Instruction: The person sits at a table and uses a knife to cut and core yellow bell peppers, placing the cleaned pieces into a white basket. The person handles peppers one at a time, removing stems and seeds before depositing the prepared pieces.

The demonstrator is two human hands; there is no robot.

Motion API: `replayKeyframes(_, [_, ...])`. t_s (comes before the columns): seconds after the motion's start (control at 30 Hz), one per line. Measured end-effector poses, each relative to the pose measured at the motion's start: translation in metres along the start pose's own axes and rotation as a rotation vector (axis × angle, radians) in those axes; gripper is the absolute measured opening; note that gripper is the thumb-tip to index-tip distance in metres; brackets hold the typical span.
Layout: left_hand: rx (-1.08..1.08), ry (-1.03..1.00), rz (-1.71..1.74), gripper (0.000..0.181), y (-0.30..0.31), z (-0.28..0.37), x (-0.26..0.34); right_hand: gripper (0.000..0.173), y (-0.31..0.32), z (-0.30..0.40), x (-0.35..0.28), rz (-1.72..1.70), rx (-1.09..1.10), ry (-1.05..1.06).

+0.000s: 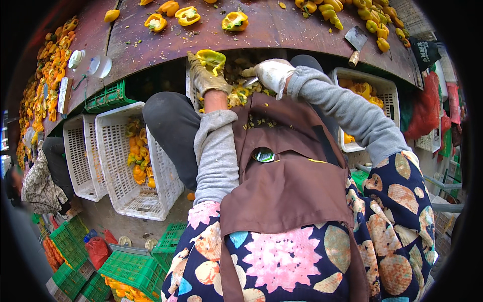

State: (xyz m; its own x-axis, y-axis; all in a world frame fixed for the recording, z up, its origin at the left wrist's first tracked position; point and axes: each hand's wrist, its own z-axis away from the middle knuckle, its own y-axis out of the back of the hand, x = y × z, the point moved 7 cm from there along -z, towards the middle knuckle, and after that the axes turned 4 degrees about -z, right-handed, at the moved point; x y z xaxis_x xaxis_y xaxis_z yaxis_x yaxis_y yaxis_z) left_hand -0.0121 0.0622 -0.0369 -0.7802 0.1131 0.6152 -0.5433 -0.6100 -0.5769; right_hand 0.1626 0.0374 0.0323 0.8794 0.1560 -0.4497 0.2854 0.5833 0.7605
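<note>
My left hand [206,78], in a stained work glove, grips a cut yellow-green bell pepper [212,60] near the table's front edge. The pepper's hollow inside shows. To its right, my right hand [273,73], in a whiter glove, is closed around a small knife; only part of its metal blade [250,81] shows, pointing toward the left hand, apart from the pepper. Below both hands lie yellow and green pepper scraps [241,97] in a white crate [191,88] between my knees. My brown apron [286,177] covers my lap.
Halved peppers [188,16] and whole yellow peppers [371,19] lie on the wooden table [264,28]. A cleaver [356,39] rests at its right edge. White crates with peppers stand left [113,166] and right [392,102]. Another person [43,185] sits far left.
</note>
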Motion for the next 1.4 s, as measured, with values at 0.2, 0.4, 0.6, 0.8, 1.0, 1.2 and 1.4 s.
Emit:
replayKeyframes(0.2, [-0.218,-0.028,0.048,0.053,-0.026,0.018,0.008,0.029,0.023,-0.064,-0.028,-0.808,0.190,0.079])
replayKeyframes(0.4, [0.015,-0.399,-0.440,0.039,-0.028,0.031,0.055,0.019,0.027,-0.083,-0.049,-0.641,0.044,-0.062])
replayKeyframes(0.6, [0.081,-0.494,-0.278,0.032,-0.014,0.020,0.057,0.023,0.005,-0.092,-0.030,-0.482,0.168,0.176])
replayKeyframes(0.8, [0.042,-0.383,-0.144,0.039,-0.013,0.024,0.056,0.031,0.024,-0.032,-0.040,-1.149,0.128,-0.176])
replayKeyframes(1.0, [-0.284,-0.386,0.015,0.050,-0.001,-0.015,0.032,0.020,0.034,-0.105,-0.070,-0.577,0.418,0.243])
replayKeyframes(1.2, [-0.047,-0.140,0.197,0.023,0.026,-0.023,0.008,0.032,0.071,-0.062,-0.232,-0.565,0.302,0.680])
replayKeyframes(1.4, [-0.068,-0.043,0.272,0.028,0.006,-0.014,0.000,0.033,0.121,-0.148,-0.003,-0.295,0.507,-0.326])
